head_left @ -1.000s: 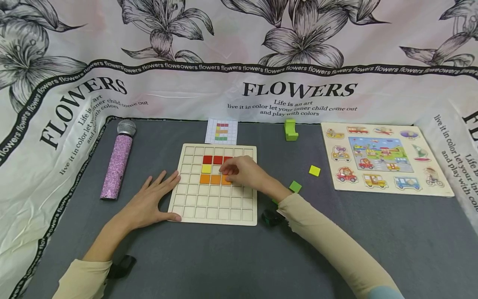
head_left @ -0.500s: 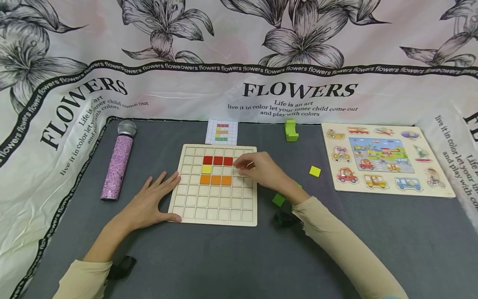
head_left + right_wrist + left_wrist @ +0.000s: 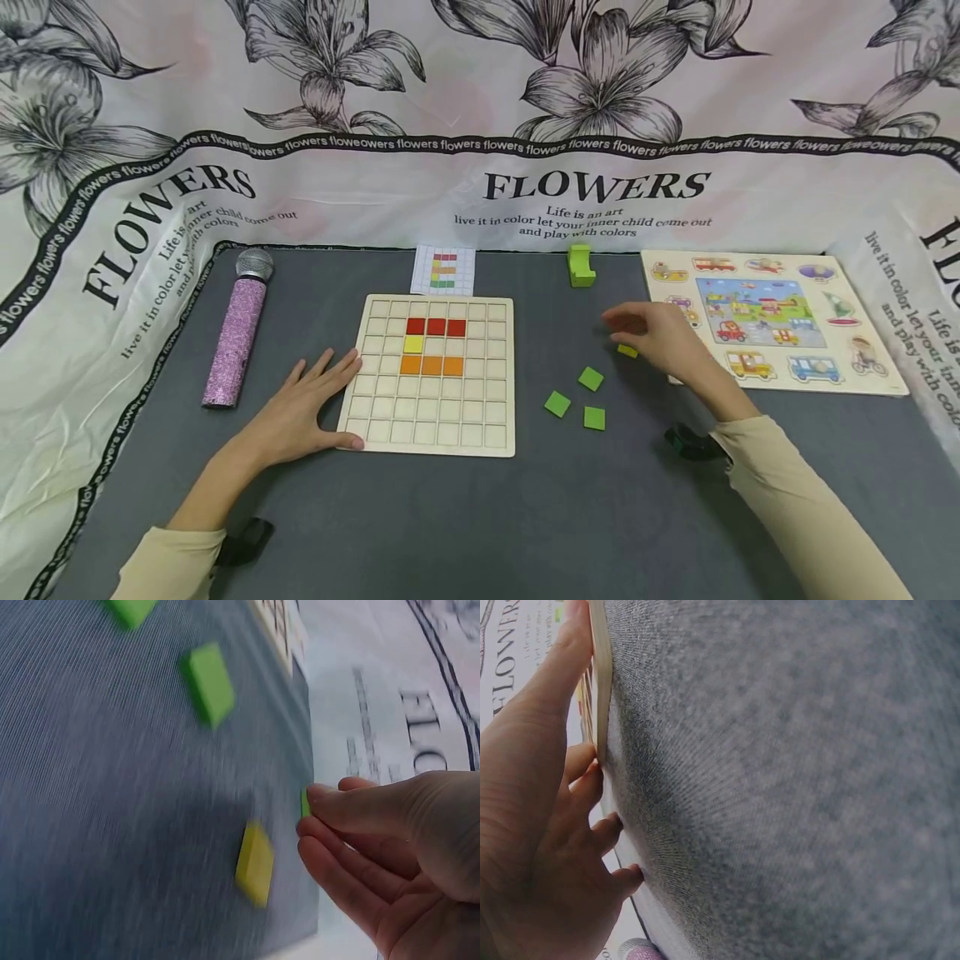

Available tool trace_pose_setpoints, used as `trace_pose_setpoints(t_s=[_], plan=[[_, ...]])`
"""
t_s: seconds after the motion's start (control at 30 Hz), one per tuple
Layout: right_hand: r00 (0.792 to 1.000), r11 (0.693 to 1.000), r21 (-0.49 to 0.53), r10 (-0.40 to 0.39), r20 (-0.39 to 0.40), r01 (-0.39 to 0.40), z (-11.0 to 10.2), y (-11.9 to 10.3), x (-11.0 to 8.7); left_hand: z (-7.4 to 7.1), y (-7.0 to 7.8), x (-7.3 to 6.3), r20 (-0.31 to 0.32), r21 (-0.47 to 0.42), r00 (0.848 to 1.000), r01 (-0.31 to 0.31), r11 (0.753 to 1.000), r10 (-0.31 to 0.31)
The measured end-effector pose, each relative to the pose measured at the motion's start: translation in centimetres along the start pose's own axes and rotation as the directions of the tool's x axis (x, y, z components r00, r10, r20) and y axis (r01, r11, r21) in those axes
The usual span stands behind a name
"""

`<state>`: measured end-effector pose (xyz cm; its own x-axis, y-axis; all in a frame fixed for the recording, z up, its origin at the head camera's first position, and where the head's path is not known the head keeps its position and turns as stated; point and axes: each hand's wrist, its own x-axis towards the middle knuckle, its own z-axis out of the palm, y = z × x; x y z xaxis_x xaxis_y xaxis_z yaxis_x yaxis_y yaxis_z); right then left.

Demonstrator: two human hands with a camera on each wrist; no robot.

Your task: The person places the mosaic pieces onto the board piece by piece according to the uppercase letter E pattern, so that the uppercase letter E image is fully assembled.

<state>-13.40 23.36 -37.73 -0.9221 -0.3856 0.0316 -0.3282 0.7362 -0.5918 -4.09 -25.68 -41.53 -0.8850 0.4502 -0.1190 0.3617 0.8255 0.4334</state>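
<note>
A pale wooden grid board (image 3: 427, 432) lies in front of me, with a row of red tiles (image 3: 436, 327), one yellow tile (image 3: 413, 344) beneath and a row of orange tiles (image 3: 432, 366) below that. My left hand (image 3: 300, 417) rests spread at the board's left edge, thumb on its near corner; the left wrist view shows the thumb along the rim. Over at the right, my right hand (image 3: 656, 333) hovers just above a loose yellow tile (image 3: 256, 864), partly covering it in the head view. Its thumb and fingers reach forward, relaxed, nothing visible between them.
Several green tiles (image 3: 591, 379) lie loose right of the board. A patterned card (image 3: 444, 270) stands behind it, and a green block (image 3: 581, 267) sits farther right. A vehicle puzzle board (image 3: 780, 312) lies at the right, a glittery pink microphone (image 3: 236, 333) at the left.
My right hand has left the orange row, where it touched the third tile, and moved right over the loose yellow tile. Green tiles under the arm are now uncovered. The left hand stays put.
</note>
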Motion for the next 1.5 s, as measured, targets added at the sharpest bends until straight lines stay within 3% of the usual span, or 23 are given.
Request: trace_pose_setpoints(t_s=[0.3,0.63,0.8,0.97,1.17,1.5], plan=[[0.999,0.998,-0.047,0.042,-0.012,-0.043,-0.5,1.9,-1.9,0.2,0.0,-0.1,-0.002,-0.001,1.0,0.006,1.0,-0.006],[0.998,0.997,-0.061,0.055,-0.02,-0.056,-0.4,1.1,-1.6,0.2,-0.1,-0.1,-0.002,-0.001,1.0,0.007,1.0,-0.007],[0.998,0.998,-0.01,0.059,-0.024,-0.06,-0.4,0.5,-1.1,0.2,0.0,-0.1,-0.003,0.001,1.0,0.008,1.0,-0.008],[0.998,0.995,0.075,0.062,0.007,-0.062,0.4,-0.6,0.1,0.3,-0.1,-0.1,0.002,-0.006,1.0,0.01,1.0,-0.01],[0.999,0.986,0.166,0.004,0.036,-0.01,2.3,-2.5,1.7,0.3,-0.2,0.0,0.001,-0.01,1.0,0.003,1.0,-0.003],[0.992,0.952,0.293,-0.11,0.055,0.089,7.4,-7.8,4.0,0.3,-0.3,0.1,-0.021,-0.001,1.0,-0.013,1.0,0.013]])
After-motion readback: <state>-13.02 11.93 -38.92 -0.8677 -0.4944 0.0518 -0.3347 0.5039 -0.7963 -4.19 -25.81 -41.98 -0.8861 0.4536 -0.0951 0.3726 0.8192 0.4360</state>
